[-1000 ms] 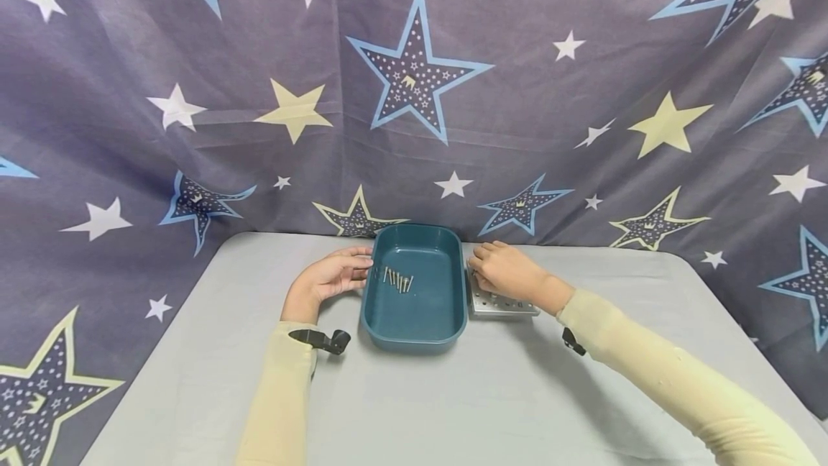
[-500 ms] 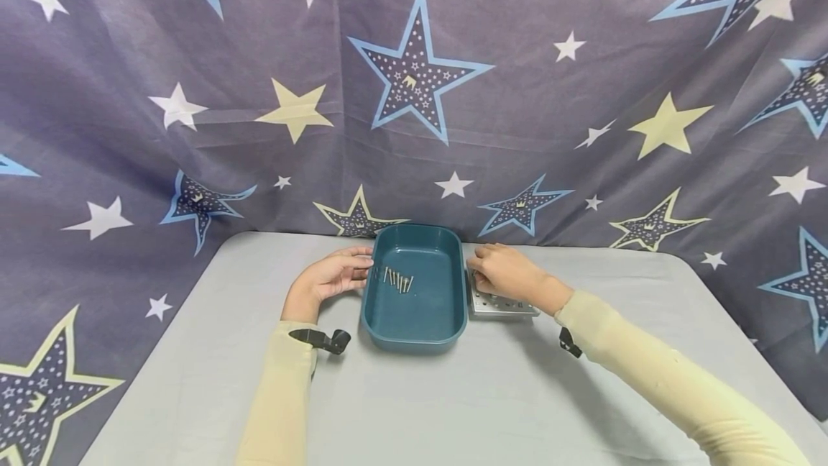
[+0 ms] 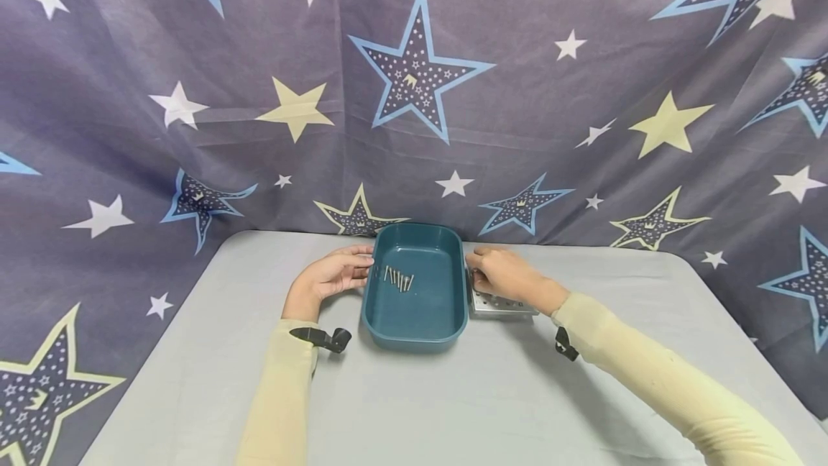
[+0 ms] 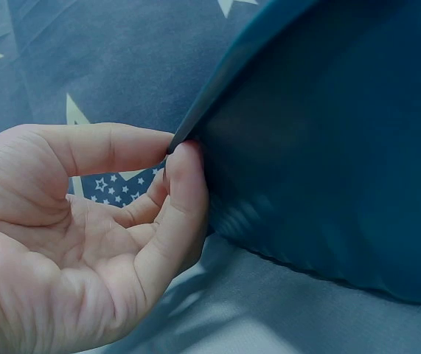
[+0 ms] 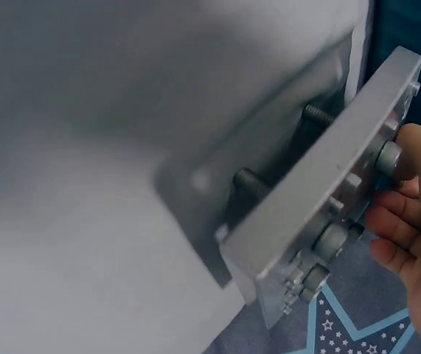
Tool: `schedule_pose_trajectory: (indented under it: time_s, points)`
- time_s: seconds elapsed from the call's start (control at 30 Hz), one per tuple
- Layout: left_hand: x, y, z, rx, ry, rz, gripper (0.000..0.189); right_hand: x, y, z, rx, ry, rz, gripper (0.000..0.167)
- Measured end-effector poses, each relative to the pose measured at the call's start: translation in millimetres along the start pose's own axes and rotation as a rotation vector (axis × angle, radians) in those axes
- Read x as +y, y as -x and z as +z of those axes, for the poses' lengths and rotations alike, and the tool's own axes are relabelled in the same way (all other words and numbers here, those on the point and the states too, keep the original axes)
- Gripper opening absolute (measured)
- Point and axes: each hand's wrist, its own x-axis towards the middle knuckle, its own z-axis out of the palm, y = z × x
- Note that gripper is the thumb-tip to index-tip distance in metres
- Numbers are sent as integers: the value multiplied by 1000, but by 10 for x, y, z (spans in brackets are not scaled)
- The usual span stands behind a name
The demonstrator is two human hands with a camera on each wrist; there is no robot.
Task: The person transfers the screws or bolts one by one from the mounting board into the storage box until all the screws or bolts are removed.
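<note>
A deep blue tray (image 3: 414, 333) stands mid-table in the head view, with several thin screws (image 3: 398, 279) lying loose on its floor. My left hand (image 3: 331, 275) is at the tray's left side; in the left wrist view its fingertips (image 4: 188, 158) pinch the rim. Right of the tray is a silver metal plate (image 5: 321, 184) fitted with bolts and small pins. My right hand (image 3: 507, 275) reaches over the plate. In the right wrist view its curled fingers hold a bolt (image 5: 389, 157) by the head, their tips partly hidden. Threaded bolt ends (image 5: 251, 181) stick out under the plate.
A pale grey cloth (image 3: 414, 408) covers the table. Behind it hangs a purple-grey curtain (image 3: 517, 78) printed with stars. A black wrist mount (image 3: 321, 339) sits on the left sleeve, another mount (image 3: 566, 344) on the right.
My right hand has turned and shifted slightly at the plate, its wrist mount moving a little left. The left hand, the tray and the loose screws keep their places.
</note>
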Motion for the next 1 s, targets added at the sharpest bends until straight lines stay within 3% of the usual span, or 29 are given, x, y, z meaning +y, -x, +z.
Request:
schedule_pose_trajectory:
  time_s: [0.27, 1.0]
  points:
    - [-11, -15, -1, -4, 3, 4, 39, -19, -5, 18, 15, -33, -4, 23]
    - [-19, -16, -14, -8, 10, 1, 37, -32, 4, 72, 116, 83, -88, 25]
